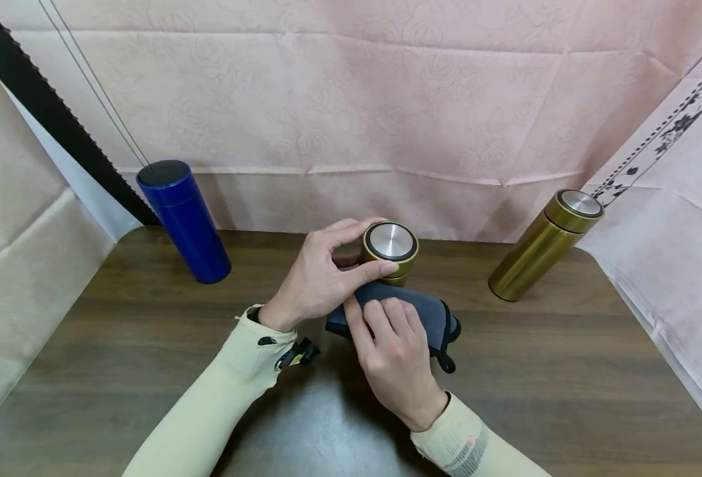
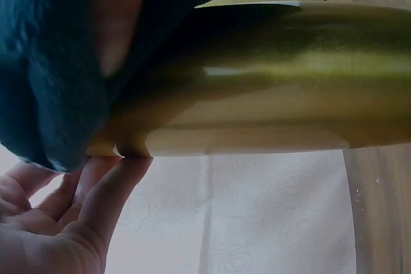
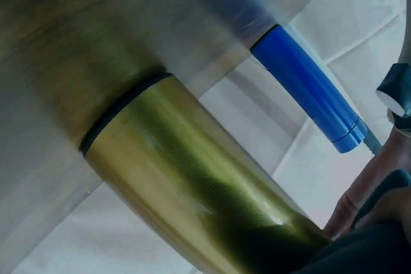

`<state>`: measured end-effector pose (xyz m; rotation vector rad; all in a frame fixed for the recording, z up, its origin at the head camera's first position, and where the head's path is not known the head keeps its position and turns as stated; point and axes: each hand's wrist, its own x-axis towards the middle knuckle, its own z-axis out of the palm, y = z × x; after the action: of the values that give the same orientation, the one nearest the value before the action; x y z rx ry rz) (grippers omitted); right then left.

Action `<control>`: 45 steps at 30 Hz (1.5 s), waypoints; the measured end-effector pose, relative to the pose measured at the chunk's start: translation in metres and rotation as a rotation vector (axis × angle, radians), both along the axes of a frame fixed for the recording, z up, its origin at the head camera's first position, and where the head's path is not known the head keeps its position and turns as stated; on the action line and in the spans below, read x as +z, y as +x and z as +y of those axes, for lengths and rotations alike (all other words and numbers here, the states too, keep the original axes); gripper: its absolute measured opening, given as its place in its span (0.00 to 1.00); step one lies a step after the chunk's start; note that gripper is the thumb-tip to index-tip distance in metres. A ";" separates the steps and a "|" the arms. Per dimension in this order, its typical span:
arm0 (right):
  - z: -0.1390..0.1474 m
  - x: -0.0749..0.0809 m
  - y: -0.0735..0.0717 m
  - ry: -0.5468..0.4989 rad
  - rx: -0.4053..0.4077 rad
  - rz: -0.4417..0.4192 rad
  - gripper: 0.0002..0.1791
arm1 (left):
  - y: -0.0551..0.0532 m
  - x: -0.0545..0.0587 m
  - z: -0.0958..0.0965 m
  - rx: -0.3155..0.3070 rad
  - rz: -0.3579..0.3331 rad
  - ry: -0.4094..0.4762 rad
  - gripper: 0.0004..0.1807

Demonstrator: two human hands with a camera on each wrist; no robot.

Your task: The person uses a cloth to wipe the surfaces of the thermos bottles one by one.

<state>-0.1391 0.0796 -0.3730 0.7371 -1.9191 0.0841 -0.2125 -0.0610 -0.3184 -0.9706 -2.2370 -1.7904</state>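
Note:
A gold thermos flask [image 1: 391, 242] with a steel-topped lid stands upright near the table's back edge. My left hand [image 1: 323, 271] holds it round the lid, thumb in front and fingers behind. My right hand [image 1: 395, 351] grips a blue-grey cloth [image 1: 437, 318] with dark edging, its fingers curled into the fabric. In the left wrist view the fleecy teal side of the cloth [image 2: 58, 75] lies against the flask's upper body [image 2: 289, 75]. The right wrist view shows the flask's lower body [image 3: 186, 158] and its dark base rim on the table.
A blue flask [image 1: 186, 225] with a black top stands at the back left. Another gold flask [image 1: 541, 248] stands at the back right. A pale patterned sheet [image 1: 351, 119] hangs behind the wooden table [image 1: 118, 371] and along both sides.

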 end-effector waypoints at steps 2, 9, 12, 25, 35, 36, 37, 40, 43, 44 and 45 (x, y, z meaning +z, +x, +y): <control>0.001 0.000 0.000 0.009 -0.015 -0.033 0.13 | 0.000 0.000 0.000 0.002 0.002 -0.007 0.26; 0.000 0.004 0.002 0.048 -0.040 -0.151 0.16 | -0.001 0.000 -0.001 0.000 -0.004 -0.002 0.26; -0.002 0.005 0.004 0.080 -0.055 -0.206 0.16 | -0.001 0.000 -0.002 -0.002 -0.005 0.005 0.26; -0.003 0.001 0.009 0.126 -0.058 -0.393 0.18 | -0.001 0.000 -0.004 -0.003 -0.023 -0.020 0.27; -0.004 -0.008 0.008 0.178 -0.067 -0.447 0.19 | -0.001 -0.002 -0.004 -0.005 -0.016 -0.013 0.27; -0.004 -0.009 0.008 0.186 -0.070 -0.443 0.19 | -0.001 -0.002 -0.003 -0.006 -0.015 -0.012 0.27; -0.004 -0.011 0.008 0.192 -0.073 -0.440 0.19 | -0.001 -0.002 -0.003 -0.008 -0.014 -0.011 0.27; -0.005 -0.013 0.009 0.217 -0.087 -0.436 0.20 | -0.001 -0.001 -0.002 -0.011 -0.011 -0.008 0.27; -0.006 -0.015 0.010 0.243 -0.110 -0.445 0.20 | 0.000 -0.001 -0.001 -0.012 -0.006 -0.008 0.27; -0.006 -0.016 0.010 0.251 -0.118 -0.452 0.20 | 0.000 0.000 -0.001 -0.012 -0.004 -0.009 0.27; -0.006 -0.016 0.011 0.260 -0.128 -0.459 0.20 | 0.000 0.000 -0.001 -0.011 -0.002 -0.010 0.27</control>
<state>-0.1285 0.0732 -0.3891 0.8143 -2.4433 -0.0863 -0.2126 -0.0619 -0.3187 -0.9849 -2.2482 -1.7873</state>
